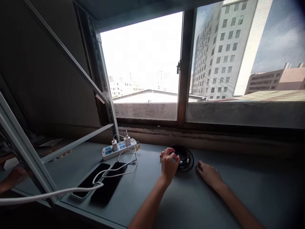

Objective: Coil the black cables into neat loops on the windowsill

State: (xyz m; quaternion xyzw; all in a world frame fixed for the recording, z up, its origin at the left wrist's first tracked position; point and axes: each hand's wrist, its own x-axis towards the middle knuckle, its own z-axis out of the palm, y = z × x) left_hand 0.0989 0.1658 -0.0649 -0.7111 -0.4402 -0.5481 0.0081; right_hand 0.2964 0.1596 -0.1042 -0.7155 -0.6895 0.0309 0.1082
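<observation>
White, slim cable (59,192) sweeps in nearest the camera, well to the left of both hands' fingers, crossing two dark-screened phones (109,188). Left hand (169,163) has its fingers bent, thumb and forefinger curled toward each other over the near-left side of a black, round coil of cable (190,160); whether they pinch it, I cannot tell. Right hand (211,175) rests on the grey, flat tabletop (143,197), fingers relaxed and released, just right of the coil. Far left of those fingers sits a white, blue-socketed power strip (120,147) bearing two white plugs (114,145).
</observation>
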